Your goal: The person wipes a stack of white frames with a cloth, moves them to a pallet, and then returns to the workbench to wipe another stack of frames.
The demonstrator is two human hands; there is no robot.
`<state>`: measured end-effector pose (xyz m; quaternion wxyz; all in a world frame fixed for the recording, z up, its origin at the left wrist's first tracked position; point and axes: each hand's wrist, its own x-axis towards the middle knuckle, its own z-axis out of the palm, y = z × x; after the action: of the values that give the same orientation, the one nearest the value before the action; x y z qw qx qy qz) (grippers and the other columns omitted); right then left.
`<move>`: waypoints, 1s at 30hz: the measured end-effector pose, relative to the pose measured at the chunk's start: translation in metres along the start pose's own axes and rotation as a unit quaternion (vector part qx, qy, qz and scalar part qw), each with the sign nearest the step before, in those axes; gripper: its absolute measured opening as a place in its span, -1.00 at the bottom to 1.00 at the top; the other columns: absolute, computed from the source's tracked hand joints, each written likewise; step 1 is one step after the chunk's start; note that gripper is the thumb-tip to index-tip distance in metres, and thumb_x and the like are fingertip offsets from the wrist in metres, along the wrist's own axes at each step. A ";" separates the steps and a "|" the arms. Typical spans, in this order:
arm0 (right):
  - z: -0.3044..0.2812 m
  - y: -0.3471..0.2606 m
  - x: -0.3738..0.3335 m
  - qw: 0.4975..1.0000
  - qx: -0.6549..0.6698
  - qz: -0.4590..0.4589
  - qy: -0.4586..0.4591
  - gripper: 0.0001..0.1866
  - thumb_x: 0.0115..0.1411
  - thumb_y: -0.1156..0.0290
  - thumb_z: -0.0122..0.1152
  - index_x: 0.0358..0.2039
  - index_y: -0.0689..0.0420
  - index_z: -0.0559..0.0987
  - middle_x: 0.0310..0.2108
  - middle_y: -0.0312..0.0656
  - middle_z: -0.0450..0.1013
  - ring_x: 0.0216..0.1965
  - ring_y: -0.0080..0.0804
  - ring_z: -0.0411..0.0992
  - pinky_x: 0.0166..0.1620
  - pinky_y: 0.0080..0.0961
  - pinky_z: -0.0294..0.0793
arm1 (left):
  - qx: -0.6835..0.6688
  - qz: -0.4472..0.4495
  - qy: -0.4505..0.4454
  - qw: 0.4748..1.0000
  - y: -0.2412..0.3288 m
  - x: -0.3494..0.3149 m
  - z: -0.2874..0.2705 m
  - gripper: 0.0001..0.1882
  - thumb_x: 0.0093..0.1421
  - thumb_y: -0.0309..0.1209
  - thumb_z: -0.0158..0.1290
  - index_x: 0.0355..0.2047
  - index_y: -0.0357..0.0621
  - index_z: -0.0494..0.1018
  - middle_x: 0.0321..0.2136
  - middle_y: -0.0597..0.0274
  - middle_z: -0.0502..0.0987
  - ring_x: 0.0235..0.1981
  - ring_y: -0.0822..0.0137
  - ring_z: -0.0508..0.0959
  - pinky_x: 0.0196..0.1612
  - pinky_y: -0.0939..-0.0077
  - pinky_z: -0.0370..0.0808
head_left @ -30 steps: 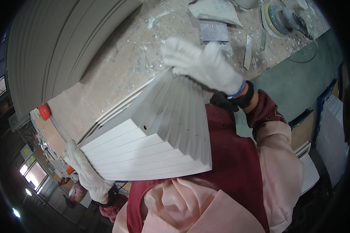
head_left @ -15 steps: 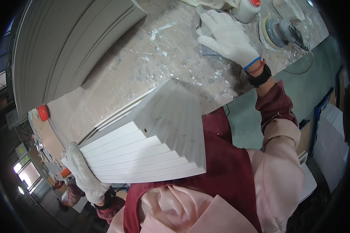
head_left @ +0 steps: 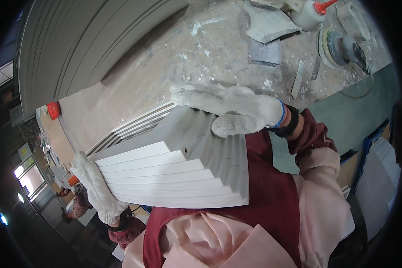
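Note:
A fanned stack of long white panels (head_left: 138, 167) lies between my chest and the table edge, their ends stepped on the right. Against the stack's left end, my left hand (head_left: 94, 187), in a white knitted glove, holds the panels by their edges; its fingertips are partly hidden. My right hand (head_left: 232, 107), gloved the same way, rests across the far right corner of the stack. Its fingers stretch out flat to the left, and the thumb stands apart over the stepped ends. A small dark hole shows in one panel's end.
On the paint-spotted table (head_left: 147, 76) stand grey panels (head_left: 89, 40) at the left. A worn sheet (head_left: 270, 22), a grey sanding pad (head_left: 265, 51), a white bottle with red nozzle (head_left: 309, 15), a round sander (head_left: 341, 47) and a flat strip (head_left: 298, 79) lie far right.
My right hand has left the worn sheet at the far right of the table and come back to the stack's corner. My left hand stays at the stack's left end.

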<state>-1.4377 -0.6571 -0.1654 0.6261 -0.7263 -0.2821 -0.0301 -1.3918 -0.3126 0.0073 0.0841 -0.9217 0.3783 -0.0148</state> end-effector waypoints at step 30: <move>-0.014 -0.065 0.013 0.990 0.129 -0.052 -0.025 -0.33 0.26 0.07 0.01 0.07 0.53 0.33 -0.03 0.25 0.40 -0.03 0.08 0.41 0.06 -0.16 0.40 | 0.004 -0.050 0.032 0.998 0.010 0.003 0.004 -0.11 0.05 0.07 0.12 0.23 -0.28 0.15 0.18 -0.12 0.27 0.24 -0.24 0.18 0.27 -0.15 0.02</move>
<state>-1.4520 -0.6617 -0.0992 0.7051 -0.6244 -0.3360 -0.0079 -1.3959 -0.3214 0.0012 0.0747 -0.9381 0.3344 -0.0501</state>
